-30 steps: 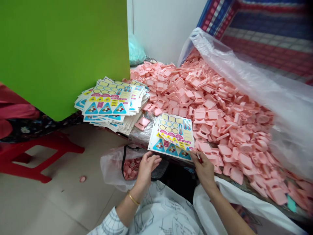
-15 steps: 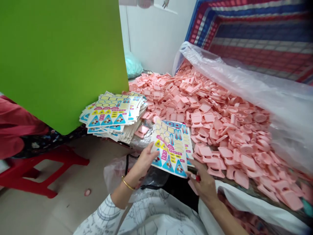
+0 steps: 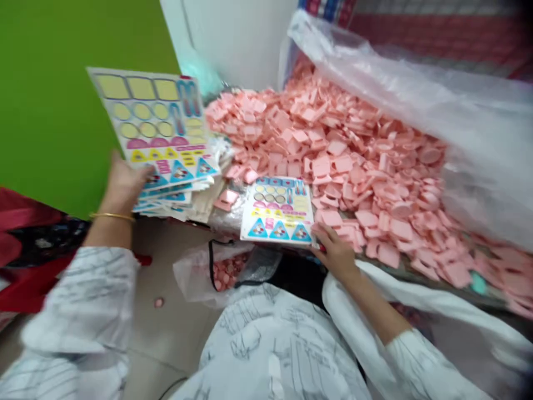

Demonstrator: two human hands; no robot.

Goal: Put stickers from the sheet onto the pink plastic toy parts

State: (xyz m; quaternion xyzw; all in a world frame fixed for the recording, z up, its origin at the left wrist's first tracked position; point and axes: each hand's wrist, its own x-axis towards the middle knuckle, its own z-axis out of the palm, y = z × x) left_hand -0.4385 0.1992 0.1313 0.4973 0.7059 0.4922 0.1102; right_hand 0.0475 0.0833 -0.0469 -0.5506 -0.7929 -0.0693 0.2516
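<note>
My left hand (image 3: 125,186) is raised at the left and grips a colourful sticker sheet (image 3: 154,125) by its lower left corner, holding it up over the stack of sticker sheets (image 3: 179,200). My right hand (image 3: 333,250) rests at the table's front edge, fingers closed on the lower right corner of a second sticker sheet (image 3: 278,210) that lies flat. A small red thing shows by its fingers. A large heap of pink plastic parts (image 3: 350,161) covers the table behind both sheets.
A clear plastic sheet (image 3: 408,100) hangs over the heap on the right. A plastic bag (image 3: 216,272) with pink round pieces hangs below the table edge. A green board (image 3: 50,100) stands at the left, with a red stool (image 3: 16,278) under it.
My left hand has lifted one sticker sheet up and to the left, above the stack. The other sheet stays flat under my right hand. The view has tilted and blurred.
</note>
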